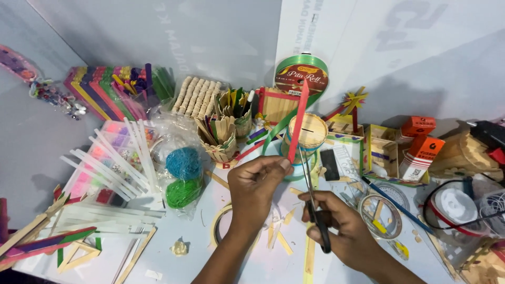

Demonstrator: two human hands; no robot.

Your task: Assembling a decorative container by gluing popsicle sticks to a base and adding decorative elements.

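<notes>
Now, stick: red stick (298,122) stands near upright, long axis vertical, top tipped slightly right, above the worktop (173,263).
Left hand: left hand (256,184) pinches the stick's lower end between thumb and fingertips.
Right hand: right hand (339,226) grips scissors (314,202), blades pointing up toward the stick's base.
Behind: green ribbon roll (301,75), small stick-built drum (311,131).

Two bare forearms are showing, entering from about six o'clock of the view. No sleeves, gloves, watches, rings or bands are covering them as far as the picture reaches. The left hand (256,185) and the right hand (339,226) are both showing short, unpainted nails on slim fingers.
</notes>
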